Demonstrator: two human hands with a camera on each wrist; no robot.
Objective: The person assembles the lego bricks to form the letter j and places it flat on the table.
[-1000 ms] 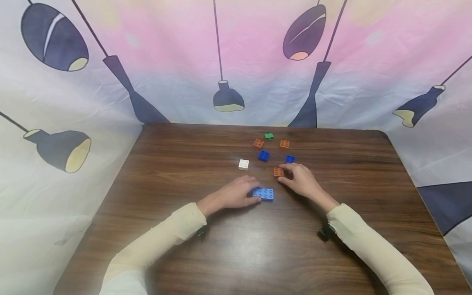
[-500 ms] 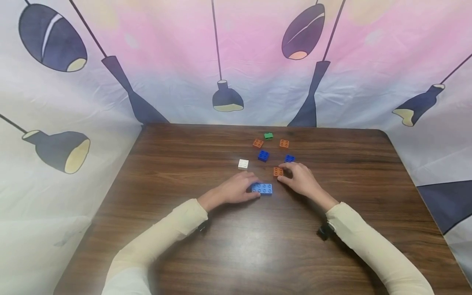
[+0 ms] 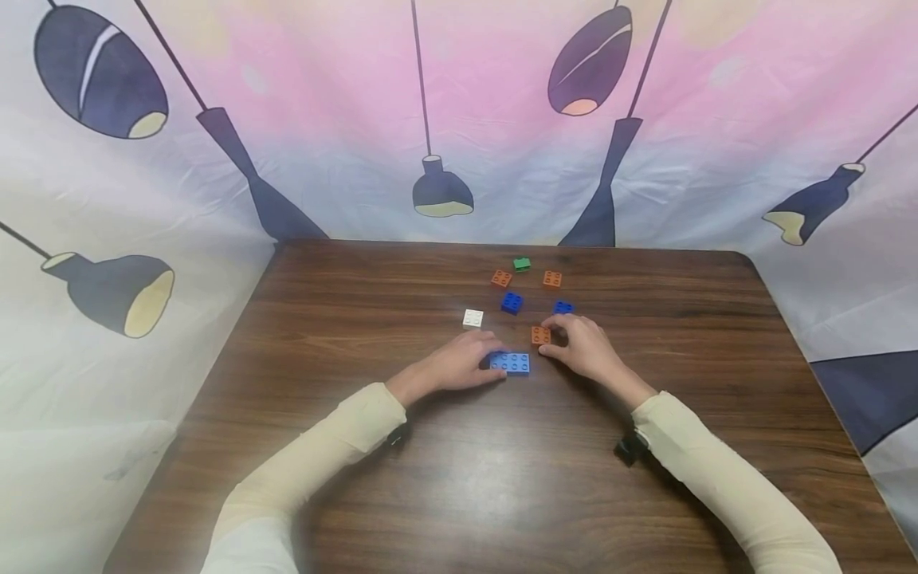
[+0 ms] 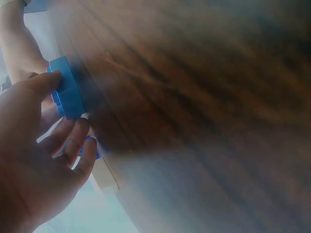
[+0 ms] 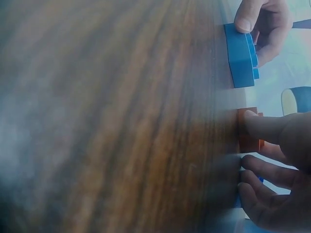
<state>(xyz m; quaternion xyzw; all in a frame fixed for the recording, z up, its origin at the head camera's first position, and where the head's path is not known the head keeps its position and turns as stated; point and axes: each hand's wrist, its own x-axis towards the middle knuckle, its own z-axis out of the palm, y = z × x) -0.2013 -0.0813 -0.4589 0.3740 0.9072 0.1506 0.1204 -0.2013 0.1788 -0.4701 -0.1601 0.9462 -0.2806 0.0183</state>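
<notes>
While the left hand (image 3: 461, 362) grips the left end of the light-blue eight-stud brick (image 3: 518, 363), its long axis running left to right along the counter (image 3: 344, 319), the right hand (image 3: 584, 347) pinches the orange four-stud brick (image 3: 540, 336) beyond its right end, just apart.

On the table (image 3: 459, 478), the frontmost brick (image 3: 512, 364) lies left of the next brick (image 3: 541, 336), six other bricks (image 3: 511, 303) behind both.

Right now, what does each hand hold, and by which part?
Left fingers: light-blue oblong plastic brick, left end. Right fingers: orange square plastic brick, opposite sides.
</notes>
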